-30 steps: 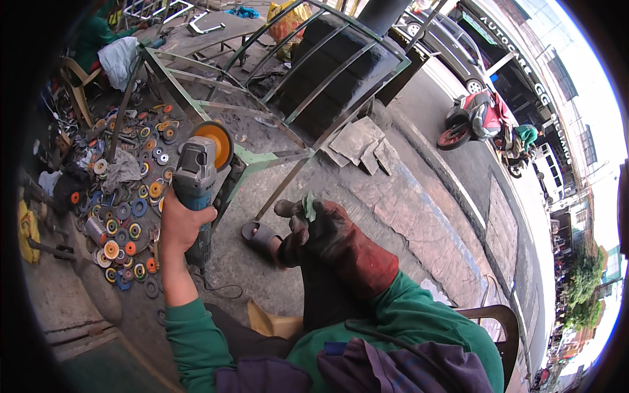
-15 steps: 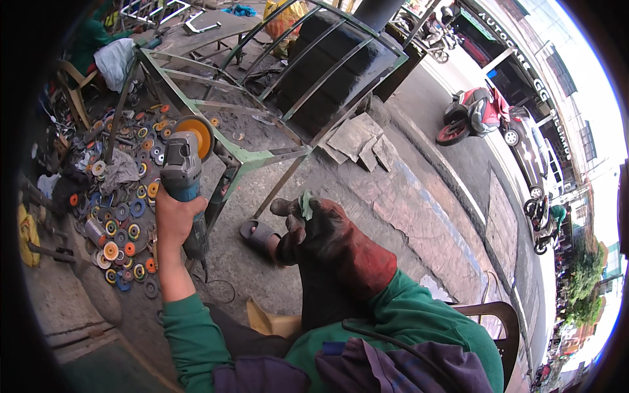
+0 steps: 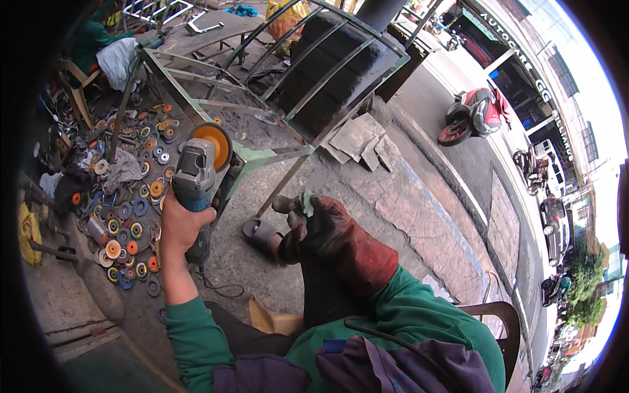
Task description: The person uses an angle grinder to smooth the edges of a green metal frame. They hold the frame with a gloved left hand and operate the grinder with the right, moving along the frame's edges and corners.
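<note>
My bare left hand (image 3: 183,223) is wrapped around the body of a teal and grey angle grinder (image 3: 194,173). The grinder's orange disc (image 3: 213,145) faces up and right beside the corner of a green metal frame (image 3: 252,157); whether it touches the metal I cannot tell. On my right hand (image 3: 327,229) is a dark, worn work glove with a red cuff. Its fingers are half curled but apart, pointing left near my knee. A pale green scrap (image 3: 306,203) shows at the glove's fingers, apparently stuck on or part of it.
Many used grinding discs (image 3: 124,226) cover the ground to the left. A grinder cord (image 3: 226,288) trails below. Flat broken slabs (image 3: 360,141) lie right of the frame. Another person in green (image 3: 98,39) sits far left. A parked red motorcycle (image 3: 472,114) stands by the road.
The grinder in my left hand has moved a little right and down, closer to the frame's corner. My gloved right hand has barely shifted. Vehicles on the road have moved.
</note>
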`<state>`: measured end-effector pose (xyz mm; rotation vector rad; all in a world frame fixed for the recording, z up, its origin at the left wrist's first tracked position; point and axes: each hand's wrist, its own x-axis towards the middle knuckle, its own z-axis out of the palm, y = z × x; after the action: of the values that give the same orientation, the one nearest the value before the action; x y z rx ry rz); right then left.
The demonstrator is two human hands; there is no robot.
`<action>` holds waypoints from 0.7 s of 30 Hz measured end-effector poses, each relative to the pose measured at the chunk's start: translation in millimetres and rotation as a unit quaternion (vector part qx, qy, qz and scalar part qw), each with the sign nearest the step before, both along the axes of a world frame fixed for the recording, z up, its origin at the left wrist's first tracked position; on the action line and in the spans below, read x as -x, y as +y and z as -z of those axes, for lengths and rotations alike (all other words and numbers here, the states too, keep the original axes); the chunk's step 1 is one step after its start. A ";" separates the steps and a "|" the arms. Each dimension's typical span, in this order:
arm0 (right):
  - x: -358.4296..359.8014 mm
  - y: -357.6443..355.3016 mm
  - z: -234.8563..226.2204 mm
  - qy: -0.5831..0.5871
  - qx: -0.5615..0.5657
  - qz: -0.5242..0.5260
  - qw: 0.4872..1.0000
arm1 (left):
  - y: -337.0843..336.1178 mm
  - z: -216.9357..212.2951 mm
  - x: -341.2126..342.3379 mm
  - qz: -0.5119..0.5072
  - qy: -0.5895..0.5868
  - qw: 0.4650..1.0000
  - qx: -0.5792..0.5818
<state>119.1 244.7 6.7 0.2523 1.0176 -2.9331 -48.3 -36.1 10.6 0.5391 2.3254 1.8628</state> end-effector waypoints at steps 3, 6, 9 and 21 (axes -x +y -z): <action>0.4 -3.6 -7.1 -0.045 0.067 -0.038 0.996 | -3.4 -1.1 0.7 0.044 -0.018 0.999 -0.005; -3.1 -16.5 -10.8 0.021 -0.213 0.070 0.974 | -3.0 -4.2 4.3 -0.016 -0.045 0.998 0.029; -2.8 -12.5 -12.6 0.043 -0.089 -0.006 0.995 | -1.6 -6.5 4.1 -0.022 0.004 1.000 -0.005; -5.9 3.5 -5.4 -0.010 -0.088 -0.061 0.994 | -5.1 1.2 5.9 0.003 -0.013 1.000 -0.013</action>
<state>125.0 248.2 12.0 0.2150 1.2437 -2.7302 -54.2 -41.2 9.4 0.5207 2.2838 1.8872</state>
